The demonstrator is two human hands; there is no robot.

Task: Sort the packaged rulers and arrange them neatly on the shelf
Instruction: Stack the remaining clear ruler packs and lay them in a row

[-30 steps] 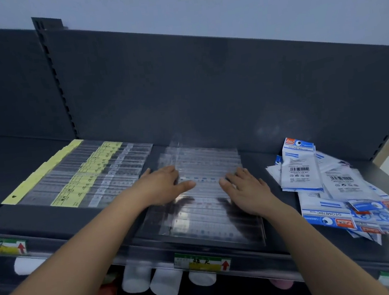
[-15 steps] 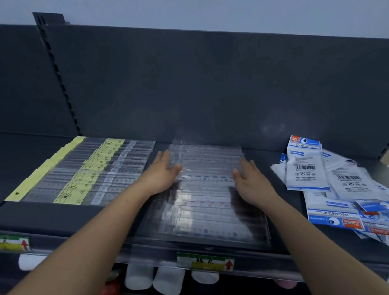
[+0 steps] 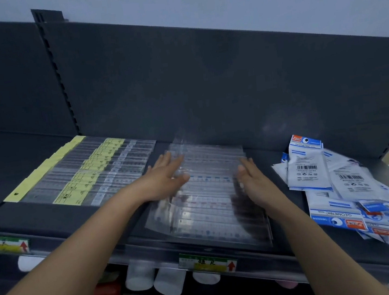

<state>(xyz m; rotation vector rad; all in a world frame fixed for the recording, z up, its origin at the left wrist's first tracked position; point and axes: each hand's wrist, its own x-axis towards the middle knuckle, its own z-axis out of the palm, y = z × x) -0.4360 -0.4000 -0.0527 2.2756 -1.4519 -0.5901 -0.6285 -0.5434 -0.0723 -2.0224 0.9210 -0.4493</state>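
Note:
A flat stack of clear-packaged rulers (image 3: 208, 194) lies in the middle of the dark shelf (image 3: 51, 217). My left hand (image 3: 165, 178) rests flat on the stack's left edge with fingers spread. At the stack's right edge my right hand (image 3: 253, 184) stands on its side, fingers straight and pressed against the packs. Neither hand grips a pack. A neat row of rulers with yellow labels (image 3: 87, 174) lies to the left. A loose pile of blue and white geometric set packs (image 3: 343, 183) lies to the right.
The shelf's dark back panel (image 3: 205, 85) rises behind the stacks. Price tags (image 3: 206, 262) line the front rail. White bottles (image 3: 155, 278) and other goods sit on the shelf below.
Both hands slid from on top of the clear stack out to its left and right edges and further back. The right hand turned onto its side against the packs.

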